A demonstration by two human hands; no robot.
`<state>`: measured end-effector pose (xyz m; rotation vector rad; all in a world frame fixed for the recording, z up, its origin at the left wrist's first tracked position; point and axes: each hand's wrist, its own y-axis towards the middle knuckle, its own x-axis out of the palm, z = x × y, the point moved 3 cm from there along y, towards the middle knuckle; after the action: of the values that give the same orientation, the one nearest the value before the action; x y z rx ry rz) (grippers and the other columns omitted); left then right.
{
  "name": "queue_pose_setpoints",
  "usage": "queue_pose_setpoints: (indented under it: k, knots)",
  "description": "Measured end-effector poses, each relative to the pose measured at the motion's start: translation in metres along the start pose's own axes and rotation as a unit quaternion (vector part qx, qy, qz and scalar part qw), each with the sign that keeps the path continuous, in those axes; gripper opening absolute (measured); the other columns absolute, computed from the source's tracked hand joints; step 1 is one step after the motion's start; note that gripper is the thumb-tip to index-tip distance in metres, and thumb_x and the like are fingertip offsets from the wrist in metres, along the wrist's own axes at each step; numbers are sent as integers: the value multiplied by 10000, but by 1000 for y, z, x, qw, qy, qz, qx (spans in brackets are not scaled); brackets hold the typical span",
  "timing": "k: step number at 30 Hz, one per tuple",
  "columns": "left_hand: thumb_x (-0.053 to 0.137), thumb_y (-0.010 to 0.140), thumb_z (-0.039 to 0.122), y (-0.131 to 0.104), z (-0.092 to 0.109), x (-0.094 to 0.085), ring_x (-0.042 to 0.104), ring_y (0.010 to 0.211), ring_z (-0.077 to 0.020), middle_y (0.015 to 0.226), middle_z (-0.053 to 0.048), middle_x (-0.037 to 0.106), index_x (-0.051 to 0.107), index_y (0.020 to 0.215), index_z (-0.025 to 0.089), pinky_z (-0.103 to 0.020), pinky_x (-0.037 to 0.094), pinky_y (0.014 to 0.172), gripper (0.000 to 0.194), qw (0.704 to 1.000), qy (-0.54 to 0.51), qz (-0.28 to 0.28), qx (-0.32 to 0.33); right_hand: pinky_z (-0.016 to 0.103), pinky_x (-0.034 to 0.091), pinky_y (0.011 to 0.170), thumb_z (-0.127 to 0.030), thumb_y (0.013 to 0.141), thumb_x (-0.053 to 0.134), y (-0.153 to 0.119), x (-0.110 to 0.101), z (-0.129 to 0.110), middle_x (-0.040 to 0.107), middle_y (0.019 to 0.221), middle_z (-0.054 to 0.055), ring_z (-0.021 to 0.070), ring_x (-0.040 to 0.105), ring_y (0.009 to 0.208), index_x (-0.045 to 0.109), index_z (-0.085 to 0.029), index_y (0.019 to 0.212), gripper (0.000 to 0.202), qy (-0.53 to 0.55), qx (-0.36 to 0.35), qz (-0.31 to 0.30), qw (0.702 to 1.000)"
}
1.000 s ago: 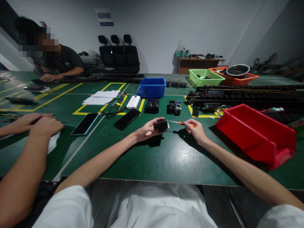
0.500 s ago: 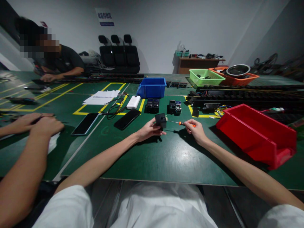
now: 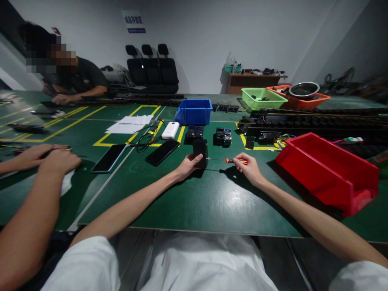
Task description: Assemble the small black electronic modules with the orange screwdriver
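Note:
My left hand [image 3: 189, 165] is closed around a black box-shaped part [image 3: 199, 151], thumb across its near face. Between the fingers of my right hand [image 3: 247, 165] is a screwdriver [image 3: 237, 161] with an orange and black handle. Its thin shaft points left, and the tip meets or nearly meets the right side of the black part; contact is hard to make out. Just beyond my left hand stand similar black modules [image 3: 195, 132]. Farther right is another small group of modules [image 3: 223, 136].
A red bin [image 3: 321, 169] stands right of my right arm, a blue bin [image 3: 195, 112] farther back. Two phones [image 3: 163, 152], a white power bank [image 3: 170, 130] and papers [image 3: 129, 124] lie to the left. A co-worker's hands [image 3: 57, 157] are at far left; another person [image 3: 81, 79] sits beyond.
My left hand has turned the black part, so a taller dark face shows and its gold-coloured contacts are no longer visible. The screwdriver has shifted slightly left with my right hand.

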<state>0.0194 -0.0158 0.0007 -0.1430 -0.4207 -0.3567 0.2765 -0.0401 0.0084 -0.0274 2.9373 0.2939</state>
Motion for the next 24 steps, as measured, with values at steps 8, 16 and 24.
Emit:
queue_pose_setpoints:
  k: [8,16,24]
  knots:
    - [721,792,388,0,2,3,702,854,-187,969,-118,714,593,1055,84,-358,576,823,422,1000,-13,8,20,214,335,441,-545,769,672,-1,2,-3,533,563,-31,88,447,476,599,-180,806,374,-17,-3,-13,1000]
    - [744,757,390,-1,2,5,705,722,-176,885,-99,712,563,1003,94,-310,575,709,426,1000,23,1,8,219,351,455,-515,791,660,-4,7,-7,540,566,-27,95,466,489,627,-168,823,350,-45,-12,-58,997]
    - [782,718,376,-3,4,4,700,721,-172,893,-85,701,541,998,106,-321,578,704,458,999,31,-2,11,226,399,473,-491,771,684,-4,7,-7,594,628,-10,111,521,527,639,-174,857,332,-40,-18,-80,996]
